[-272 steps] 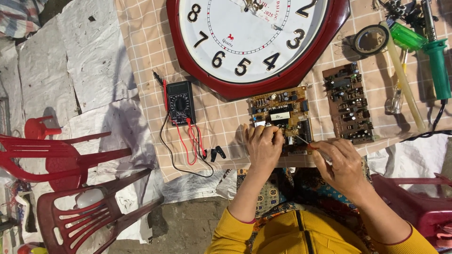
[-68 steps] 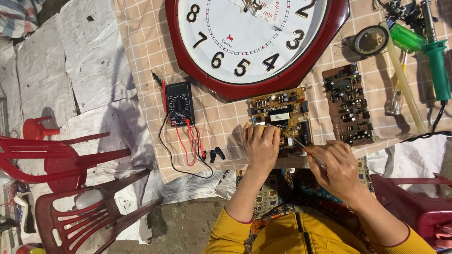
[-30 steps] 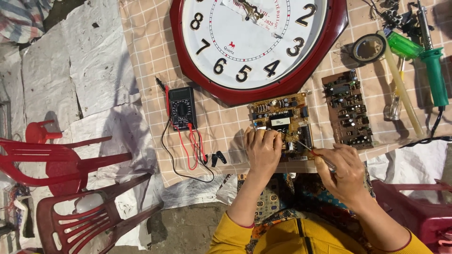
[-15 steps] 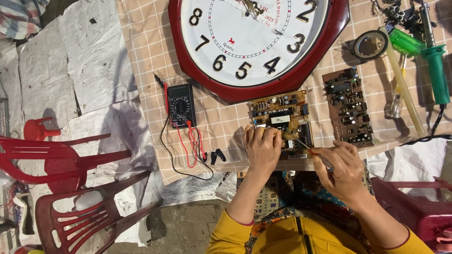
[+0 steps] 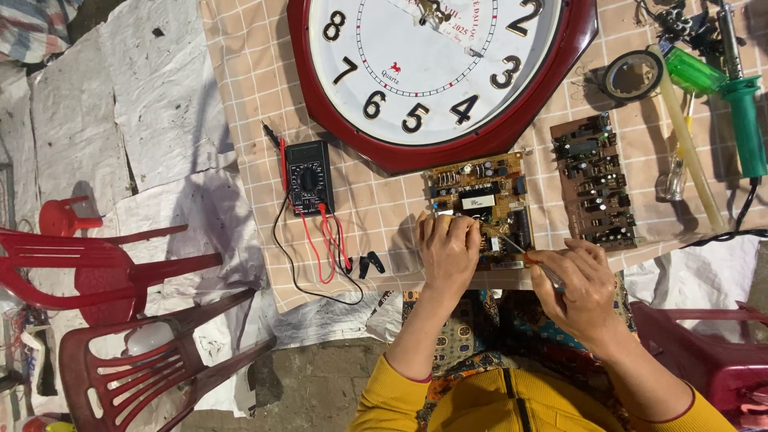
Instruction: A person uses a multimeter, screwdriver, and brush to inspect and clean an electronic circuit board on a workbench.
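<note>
A yellowish circuit board (image 5: 478, 194) lies on the checked cloth near the table's front edge. My left hand (image 5: 446, 252) rests on the board's lower left part and holds it down. My right hand (image 5: 580, 286) grips a thin screwdriver (image 5: 520, 254) whose tip points up-left onto the board next to my left fingers. The handle is mostly hidden in my fist. A second, brown circuit board (image 5: 594, 182) lies just right of the first one.
A big red-rimmed wall clock (image 5: 440, 64) lies face up behind the boards. A black multimeter (image 5: 309, 176) with red and black leads sits to the left. A green soldering iron (image 5: 740, 112), tape roll (image 5: 632, 74) and stick are at right. Red plastic chairs (image 5: 104, 272) stand lower left.
Both hands have stayed on the yellowish board with only small shifts. The view itself wobbles slightly. Nothing has been picked up or let go.
</note>
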